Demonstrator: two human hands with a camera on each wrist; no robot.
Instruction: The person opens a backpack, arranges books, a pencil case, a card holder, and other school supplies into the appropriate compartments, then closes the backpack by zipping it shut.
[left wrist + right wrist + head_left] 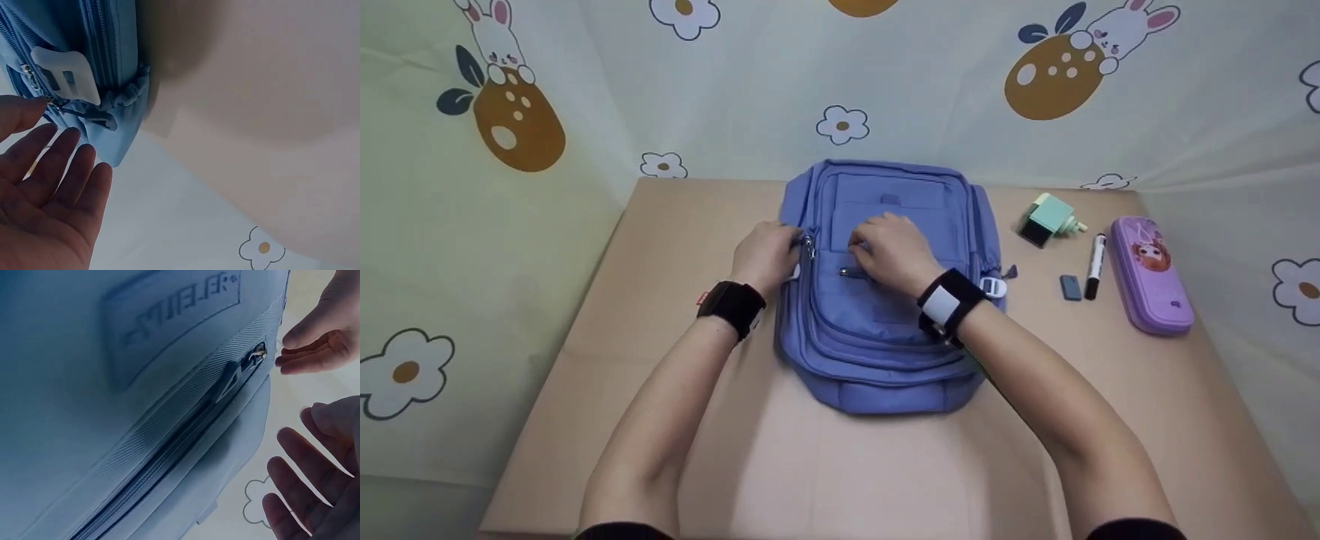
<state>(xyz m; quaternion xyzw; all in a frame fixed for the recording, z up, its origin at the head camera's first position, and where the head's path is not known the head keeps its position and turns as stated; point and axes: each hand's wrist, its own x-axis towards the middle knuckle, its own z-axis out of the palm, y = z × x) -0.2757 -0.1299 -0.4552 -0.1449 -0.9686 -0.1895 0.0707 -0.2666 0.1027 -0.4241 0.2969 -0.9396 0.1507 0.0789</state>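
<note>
A blue backpack (900, 195) lies front side up on the table. At its left edge is my left hand (767, 255), its thumb tip right by a metal zipper slider. In the left wrist view, the fingers (84, 174) are loosely extended, and a dark zipper pull (101, 119) hangs beyond them, near a white plastic buckle (84, 79). My right hand (896, 247) is over the front pocket, fingers loosely bent. Close by it is the pocket's zipper pull (851, 272). In the right wrist view, that hand's spread fingers hold nothing, and the pocket zipper (163, 444) runs diagonally.
Right of the backpack lie a mint-green box with a small knob (1051, 214), a blue-grey eraser (1070, 288), a white marker with a black cap (1096, 266) and a purple pencil case (1155, 300). Patterned fabric (750, 97) hangs behind the brown table (675, 225).
</note>
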